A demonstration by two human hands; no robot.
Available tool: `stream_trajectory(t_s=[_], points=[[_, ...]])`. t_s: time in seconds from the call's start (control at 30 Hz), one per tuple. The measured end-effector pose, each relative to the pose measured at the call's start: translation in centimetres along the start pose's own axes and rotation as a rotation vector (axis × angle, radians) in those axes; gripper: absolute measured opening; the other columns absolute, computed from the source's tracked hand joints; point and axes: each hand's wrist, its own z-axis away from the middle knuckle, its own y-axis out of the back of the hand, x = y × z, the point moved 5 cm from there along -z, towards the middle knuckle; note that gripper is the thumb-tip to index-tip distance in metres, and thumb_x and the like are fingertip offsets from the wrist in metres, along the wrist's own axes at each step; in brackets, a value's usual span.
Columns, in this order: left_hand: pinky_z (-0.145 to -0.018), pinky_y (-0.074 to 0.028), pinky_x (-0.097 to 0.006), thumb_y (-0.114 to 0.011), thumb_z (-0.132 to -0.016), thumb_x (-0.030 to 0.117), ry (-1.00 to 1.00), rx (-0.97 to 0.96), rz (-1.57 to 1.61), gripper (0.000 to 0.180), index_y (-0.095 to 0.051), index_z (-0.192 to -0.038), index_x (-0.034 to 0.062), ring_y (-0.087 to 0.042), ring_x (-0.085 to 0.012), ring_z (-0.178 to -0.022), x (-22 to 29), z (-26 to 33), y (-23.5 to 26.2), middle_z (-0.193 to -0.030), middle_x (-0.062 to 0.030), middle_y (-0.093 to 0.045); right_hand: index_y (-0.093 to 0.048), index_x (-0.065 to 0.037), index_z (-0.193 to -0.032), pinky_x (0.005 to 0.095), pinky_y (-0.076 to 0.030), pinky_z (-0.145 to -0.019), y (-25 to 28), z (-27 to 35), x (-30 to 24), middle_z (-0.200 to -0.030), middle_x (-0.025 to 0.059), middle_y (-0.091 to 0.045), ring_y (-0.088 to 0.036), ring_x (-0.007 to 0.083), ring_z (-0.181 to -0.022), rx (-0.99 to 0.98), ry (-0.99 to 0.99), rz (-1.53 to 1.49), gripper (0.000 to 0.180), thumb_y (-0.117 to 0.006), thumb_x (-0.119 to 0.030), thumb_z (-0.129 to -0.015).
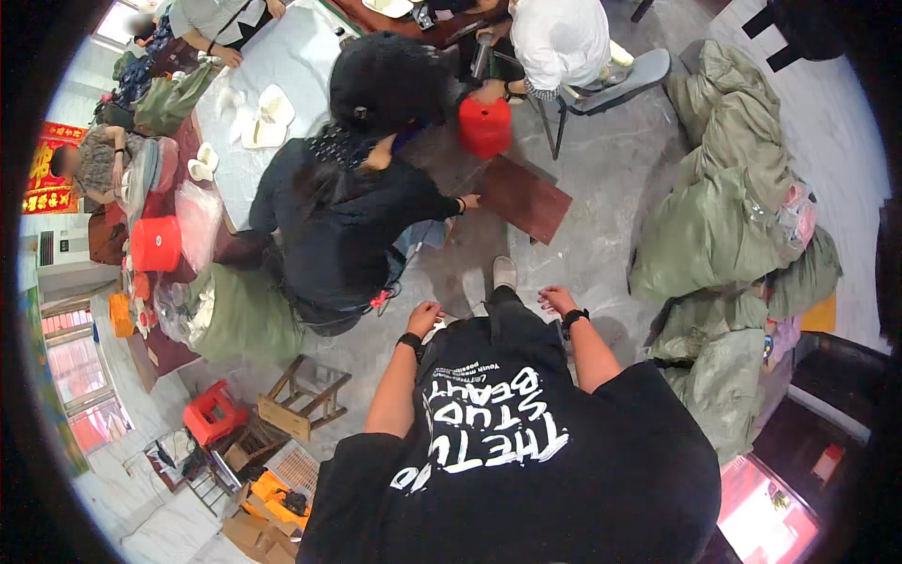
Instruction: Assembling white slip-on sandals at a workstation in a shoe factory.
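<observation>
My left hand [426, 318] is held in front of my waist, fingers curled in; whether anything thin is in them I cannot make out. Level with it on the other side, my right hand [558, 300] has its fingers bent but apart, with nothing visible in them. Both wrists carry dark bands. Between the hands, my shoe [505, 273] shows on the grey floor. Ahead, a dark red board [524, 199] lies low, and a crouching person in black [348, 226] reaches a hand to its left edge.
Large green sacks [705, 235] are piled along the right. A red stool [485, 127] stands ahead, near a seated person in white. At left are a pale-covered table [272, 61], another green sack [240, 315], a wooden stool [301, 399] and a cardboard box [258, 536].
</observation>
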Motion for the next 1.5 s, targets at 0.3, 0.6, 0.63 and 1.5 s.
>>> stream_trajectory(t_s=[0.3, 0.6, 0.63, 1.5], points=[[-0.059, -0.046, -0.028, -0.057, -0.091, 0.031, 0.197, 0.092, 0.229, 0.029, -0.063, -0.110, 0.0084, -0.061, -0.0133, -0.073, -6.4, 2.1, 5.4, -0.093, -0.0036, -0.069, -0.062, -0.009, -0.107, 0.0260, -0.047, -0.048, -2.4, 2.0, 3.3, -0.092, 0.0028, -0.069, -0.061, 0.0102, -0.064, -0.021, -0.076, -0.064, 0.021, -0.062, -0.024, -0.092], [-0.067, -0.057, -0.038, -0.063, -0.088, 0.015, 0.218, 0.072, 0.819, 0.034, -0.058, -0.114, -0.0061, -0.067, -0.0261, -0.080, -16.1, 3.6, 7.2, -0.100, -0.0183, -0.067, -0.066, -0.007, -0.105, 0.0212, -0.037, -0.042, -3.0, 4.2, 2.3, -0.082, 0.0000, -0.069, -0.054, 0.0067, -0.051, -0.041, -0.115, -0.032, 0.021, -0.065, -0.022, -0.091], [-0.067, -0.057, -0.038, -0.063, -0.088, 0.015, 0.220, 0.084, 0.830, 0.034, -0.058, -0.114, -0.0061, -0.067, -0.0261, -0.080, -17.0, 3.6, 7.0, -0.100, -0.0183, -0.067, -0.067, -0.006, -0.107, 0.0203, -0.036, -0.043, -3.3, 4.6, 1.3, -0.080, -0.0007, -0.069, -0.052, 0.0058, -0.050, -0.040, -0.090, -0.003, 0.023, -0.067, -0.021, -0.090], [-0.071, -0.047, -0.027, -0.074, -0.087, 0.031, 0.172, 0.155, 0.204, 0.033, -0.072, -0.097, 0.0000, -0.061, -0.0107, -0.079, 1.0, 2.7, 3.8, -0.089, -0.0018, -0.070, -0.071, -0.004, -0.086, 0.0282, -0.044, -0.059, -3.1, -6.1, -8.6, -0.074, -0.0001, -0.065, -0.056, 0.0107, -0.066, -0.363, 0.027, 0.630, 0.012, -0.063, -0.009, -0.078]])
